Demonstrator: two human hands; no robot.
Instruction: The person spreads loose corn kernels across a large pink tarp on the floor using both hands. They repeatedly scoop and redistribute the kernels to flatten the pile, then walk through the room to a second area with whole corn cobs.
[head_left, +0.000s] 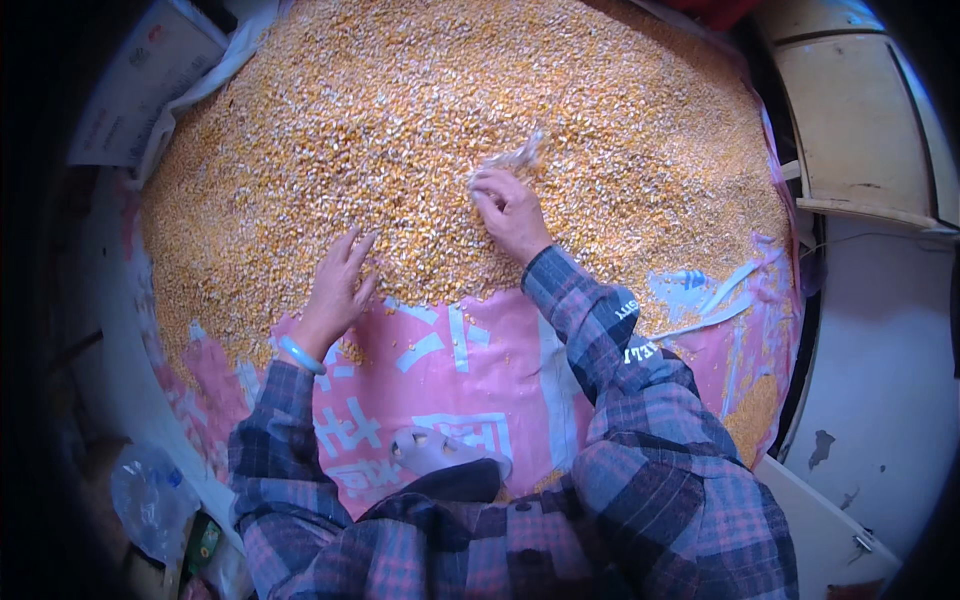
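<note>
Loose corn kernels (420, 112) form a wide heap on a pink and white woven plastic sheet (517, 382). My left hand (337, 289), with a pale bangle (301, 356) at the wrist, rests its spread fingers at the near edge of the heap and grips nothing visible. Farther out and to the right, my right hand (514, 214) is curled, thumb against fingers, above the kernels. A pale, dry, husk-like scrap (517, 156) sticks out beyond its fingertips and seems to be pinched there. Whether kernels are also in that hand is hidden.
A white printed carton (150, 82) stands at the upper left. Wooden furniture (855, 124) borders the sheet at the upper right. A clear plastic container (154, 499) lies at the lower left. A light-coloured clog (442, 450) is on the sheet near my body.
</note>
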